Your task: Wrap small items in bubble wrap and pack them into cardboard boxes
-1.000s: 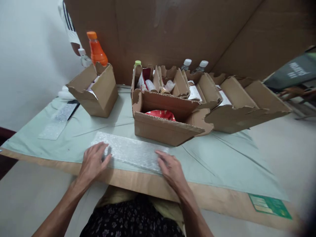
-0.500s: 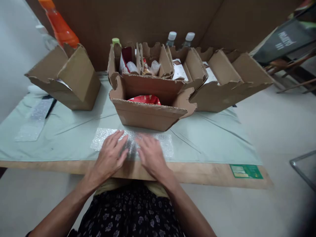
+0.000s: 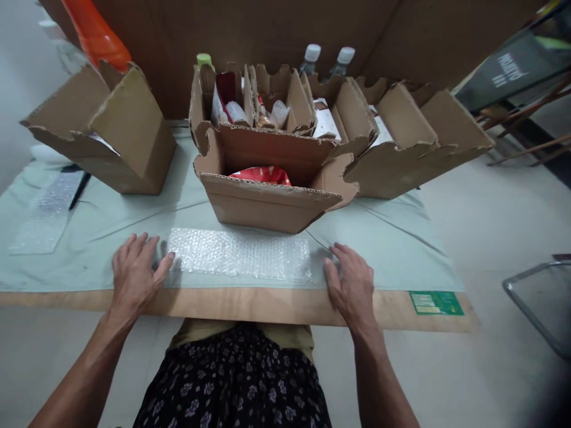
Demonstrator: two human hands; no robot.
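A strip of bubble wrap (image 3: 238, 254) lies flat on the pale green table cover (image 3: 388, 255) near the front edge. My left hand (image 3: 134, 273) rests flat at its left end, fingers spread, thumb touching the wrap. At the strip's right end my right hand (image 3: 350, 282) lies flat on the cover with fingers stretched out. Just behind the wrap stands an open cardboard box (image 3: 267, 193) with a red packet (image 3: 261, 174) inside.
Another open box (image 3: 111, 134) stands at the left with an orange bottle (image 3: 96, 35) behind it. More open boxes (image 3: 401, 142) holding packets sit at the back and right, with two capped bottles (image 3: 325, 59). A second bubble wrap piece (image 3: 42, 214) lies far left. A green sticker (image 3: 436, 302) marks the wooden edge.
My hands were together on the middle of the bubble wrap; they have slid apart to its two ends. The view has tilted down slightly.
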